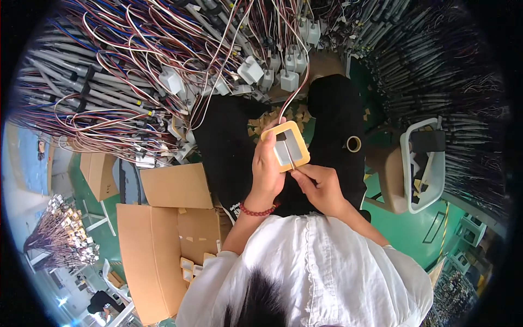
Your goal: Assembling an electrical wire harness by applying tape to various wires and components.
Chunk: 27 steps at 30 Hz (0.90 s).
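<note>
My left hand [267, 168] is wrapped around a small square white housing [292, 145] with a yellowish rim, its open side facing up. Inside sits a small black piece [281, 137]. A reddish and white wire [295, 98] runs from the housing's far side up toward the wire bundles. At the near edge of the housing, my right hand [322, 188] pinches a thin, stick-like piece [290, 158] that reaches into it; its exact kind is too small to tell.
Bundled wire harnesses [125, 54] with white box-shaped ends [250, 70] hang ahead and left, more cables [441, 76] at right. An open cardboard box [143, 256] holding similar housings [188, 268] stands at left. A tape roll [354, 144] lies on my right thigh; a chair [404, 169] stands right.
</note>
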Tool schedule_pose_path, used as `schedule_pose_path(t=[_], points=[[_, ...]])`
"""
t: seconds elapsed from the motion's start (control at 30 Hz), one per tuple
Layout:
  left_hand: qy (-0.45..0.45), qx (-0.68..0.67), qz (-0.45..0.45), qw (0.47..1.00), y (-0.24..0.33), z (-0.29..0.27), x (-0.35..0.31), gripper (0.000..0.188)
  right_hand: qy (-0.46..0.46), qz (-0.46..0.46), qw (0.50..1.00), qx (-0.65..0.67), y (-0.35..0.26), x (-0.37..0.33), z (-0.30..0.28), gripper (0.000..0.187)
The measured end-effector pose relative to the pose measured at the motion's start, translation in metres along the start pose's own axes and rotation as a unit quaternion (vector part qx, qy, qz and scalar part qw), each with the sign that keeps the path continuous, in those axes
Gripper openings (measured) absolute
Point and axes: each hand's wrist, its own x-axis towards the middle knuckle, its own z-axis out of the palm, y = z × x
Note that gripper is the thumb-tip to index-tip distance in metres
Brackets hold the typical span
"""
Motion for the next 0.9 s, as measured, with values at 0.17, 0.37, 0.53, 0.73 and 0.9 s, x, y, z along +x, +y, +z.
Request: schedule_pose_path(t=[0.17,0.37,0.53,0.73,0.9], points=[[-0.012,-0.045,-0.053,0.997,-0.002,-0.004,0.000,0.043,-0.014,-0.073,0.997,-0.025,0.006,0.000,-0.003,0.015],[0.003,-0.056,-0.109,0.992,-0.001,-0.006,0.003,0.044,-0.038,-0.091,0.995,-0.018,0.005,0.004,-0.007,0.012],[-0.032,-0.093,-0.168,0.981,-0.003,-0.008,0.008,0.045,-0.057,-0.082,0.995,0.006,0.013,0.003,-0.009,0.016],[-0.009,-0.122,-0.195,0.973,-0.015,-0.016,0.012,0.044,-0.098,-0.056,0.994,0.003,0.019,0.004,-0.012,0.023],[0.027,-0.146,-0.176,0.973,-0.026,-0.016,0.013,0.043,-0.121,0.052,0.991,0.034,0.019,0.002,-0.011,0.022]])
